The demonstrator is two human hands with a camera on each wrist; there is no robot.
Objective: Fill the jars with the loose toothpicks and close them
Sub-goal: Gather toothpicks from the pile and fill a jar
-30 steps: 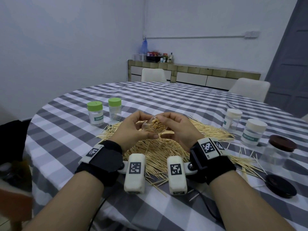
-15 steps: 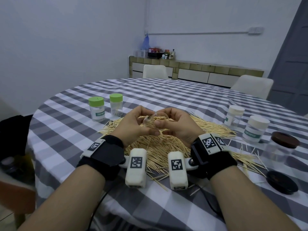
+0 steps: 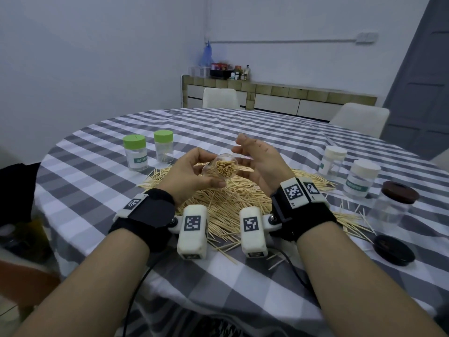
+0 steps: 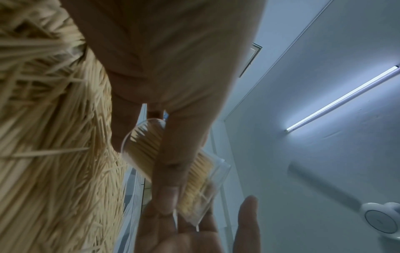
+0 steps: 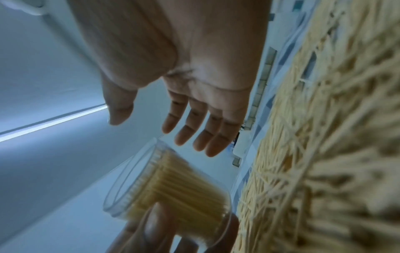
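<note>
The left hand [image 3: 192, 172] gripped a clear jar [image 3: 220, 169] packed with toothpicks, tilted with its open mouth toward the person, probably to check the fill. It was held above the loose toothpick pile [image 3: 233, 203] on the checked surface [image 3: 243, 283]. The right hand [image 3: 257, 161] hovered just beside the jar, fingers spread, holding nothing, perhaps ready to fetch a lid.

Left hand [image 3: 192, 173] pinching, right hand [image 3: 260, 161] raised beside it, fingers spread.
</note>
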